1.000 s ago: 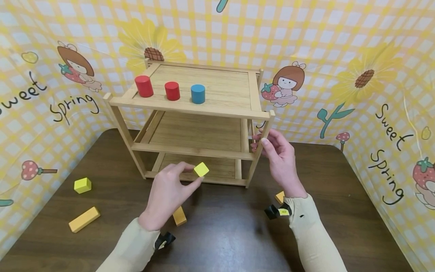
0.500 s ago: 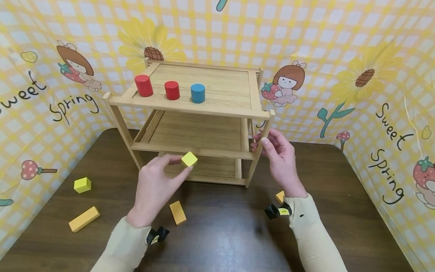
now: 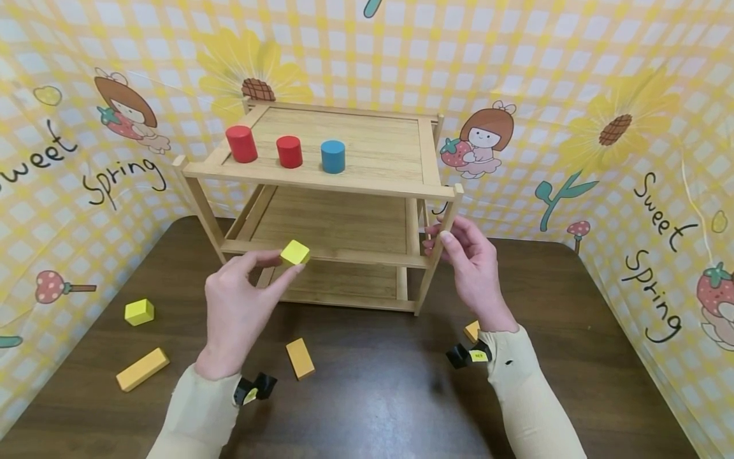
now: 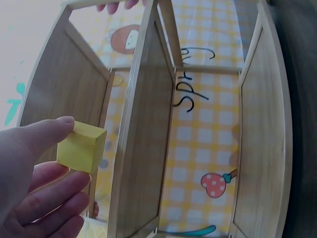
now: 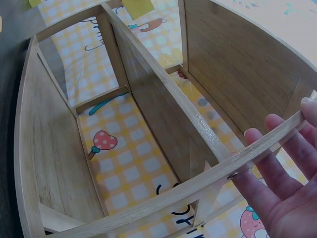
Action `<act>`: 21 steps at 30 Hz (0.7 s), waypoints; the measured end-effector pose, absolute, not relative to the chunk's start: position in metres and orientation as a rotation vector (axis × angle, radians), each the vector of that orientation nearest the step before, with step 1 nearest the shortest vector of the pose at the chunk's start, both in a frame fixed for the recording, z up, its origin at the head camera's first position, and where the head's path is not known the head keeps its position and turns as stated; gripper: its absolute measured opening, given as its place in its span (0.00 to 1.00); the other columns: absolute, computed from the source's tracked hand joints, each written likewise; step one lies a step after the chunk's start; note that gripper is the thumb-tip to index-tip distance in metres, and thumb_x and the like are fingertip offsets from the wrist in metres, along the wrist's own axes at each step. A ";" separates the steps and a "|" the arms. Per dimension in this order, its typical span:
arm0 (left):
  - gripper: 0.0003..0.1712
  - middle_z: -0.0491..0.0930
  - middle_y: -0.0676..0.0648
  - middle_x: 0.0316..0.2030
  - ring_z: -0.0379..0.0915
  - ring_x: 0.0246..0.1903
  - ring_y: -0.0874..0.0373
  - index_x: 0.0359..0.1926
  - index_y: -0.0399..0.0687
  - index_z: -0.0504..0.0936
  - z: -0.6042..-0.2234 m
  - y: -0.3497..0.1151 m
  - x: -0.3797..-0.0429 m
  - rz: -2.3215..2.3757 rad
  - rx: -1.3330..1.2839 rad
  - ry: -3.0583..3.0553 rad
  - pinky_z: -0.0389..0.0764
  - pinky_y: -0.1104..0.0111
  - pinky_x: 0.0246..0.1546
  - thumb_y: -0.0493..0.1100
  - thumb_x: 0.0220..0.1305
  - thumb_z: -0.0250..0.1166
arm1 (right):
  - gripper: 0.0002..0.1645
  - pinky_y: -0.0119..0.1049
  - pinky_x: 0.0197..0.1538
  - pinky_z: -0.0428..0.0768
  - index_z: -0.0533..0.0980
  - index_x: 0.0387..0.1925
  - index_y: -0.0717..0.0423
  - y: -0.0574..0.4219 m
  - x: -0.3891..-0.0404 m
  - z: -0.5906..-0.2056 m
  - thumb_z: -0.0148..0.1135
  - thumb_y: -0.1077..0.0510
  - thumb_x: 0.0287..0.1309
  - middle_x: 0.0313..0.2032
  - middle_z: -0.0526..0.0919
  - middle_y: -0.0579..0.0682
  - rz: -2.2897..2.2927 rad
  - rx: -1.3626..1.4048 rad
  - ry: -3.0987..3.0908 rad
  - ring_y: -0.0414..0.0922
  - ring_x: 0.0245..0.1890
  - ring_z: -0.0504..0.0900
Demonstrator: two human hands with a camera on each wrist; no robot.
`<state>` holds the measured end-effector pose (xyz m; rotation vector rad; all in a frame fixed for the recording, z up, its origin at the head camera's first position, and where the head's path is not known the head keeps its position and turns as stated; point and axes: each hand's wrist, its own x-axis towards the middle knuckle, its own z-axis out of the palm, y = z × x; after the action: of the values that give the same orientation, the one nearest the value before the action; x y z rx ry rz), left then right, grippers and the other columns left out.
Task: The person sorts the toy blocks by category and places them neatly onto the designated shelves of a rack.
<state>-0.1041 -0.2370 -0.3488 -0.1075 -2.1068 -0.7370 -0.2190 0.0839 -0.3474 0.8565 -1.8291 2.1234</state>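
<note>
My left hand (image 3: 232, 306) pinches a yellow cube (image 3: 295, 253) between thumb and fingers, in front of the middle level of a wooden three-tier shelf (image 3: 378, 185). In the left wrist view the cube (image 4: 79, 148) overlaps the opening between the top and middle boards. With thumb and fingers around it, my right hand (image 3: 476, 271) holds the shelf's front right post (image 5: 198, 184). Along the front of the top board stand a larger red cylinder (image 3: 242, 145), a smaller red cylinder (image 3: 289, 153) and a blue cylinder (image 3: 333, 157).
On the dark table (image 3: 367, 395) lie a second yellow block (image 3: 139, 312) and an orange bar (image 3: 143, 370) at the left. Another orange bar (image 3: 301, 359) is near the middle. An orange block (image 3: 472, 331) is partly hidden by the right wrist. Patterned cloth (image 3: 545, 83) surrounds the table.
My left hand has moved left and upward with the yellow cube, from the bottom level to the middle level in the head view. The right hand stays on the post.
</note>
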 end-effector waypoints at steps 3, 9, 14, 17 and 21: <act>0.18 0.88 0.45 0.33 0.85 0.34 0.48 0.39 0.39 0.90 -0.348 -0.242 -0.105 -0.735 -0.079 -2.091 0.79 0.54 0.35 0.43 0.48 0.84 | 0.17 0.49 0.47 0.85 0.71 0.60 0.71 0.084 -0.219 -0.347 0.53 0.65 0.75 0.47 0.83 0.62 2.118 0.849 -1.843 0.57 0.41 0.86; 0.19 0.88 0.45 0.34 0.86 0.33 0.48 0.40 0.40 0.90 -0.346 -0.252 -0.109 -0.735 -0.023 -2.060 0.77 0.63 0.35 0.45 0.50 0.83 | 0.18 0.48 0.47 0.85 0.72 0.61 0.69 0.084 -0.217 -0.346 0.54 0.65 0.75 0.47 0.82 0.67 2.124 0.829 -1.852 0.54 0.41 0.87; 0.19 0.88 0.45 0.33 0.85 0.32 0.47 0.41 0.40 0.90 -0.345 -0.257 -0.115 -0.754 0.023 -2.053 0.74 0.65 0.34 0.47 0.52 0.82 | 0.18 0.48 0.47 0.85 0.72 0.61 0.69 0.084 -0.217 -0.346 0.54 0.65 0.75 0.48 0.81 0.68 2.125 0.828 -1.854 0.55 0.41 0.86; 0.20 0.88 0.45 0.33 0.85 0.33 0.47 0.41 0.39 0.90 -0.345 -0.258 -0.120 -0.764 0.053 -2.065 0.75 0.60 0.34 0.49 0.54 0.81 | 0.18 0.48 0.47 0.85 0.72 0.61 0.70 0.083 -0.217 -0.345 0.54 0.64 0.75 0.47 0.82 0.66 2.127 0.831 -1.849 0.54 0.41 0.86; 0.22 0.88 0.42 0.35 0.85 0.34 0.46 0.42 0.37 0.89 -0.343 -0.259 -0.126 -0.770 0.097 -2.086 0.77 0.54 0.37 0.50 0.55 0.80 | 0.18 0.48 0.47 0.85 0.72 0.61 0.70 0.083 -0.217 -0.346 0.54 0.65 0.75 0.47 0.82 0.64 2.129 0.834 -1.845 0.54 0.41 0.86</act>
<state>-0.1257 -0.2594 -0.3433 0.0971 -2.0856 -0.7700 -0.2166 0.0834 -0.3458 0.8344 -1.8446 2.1287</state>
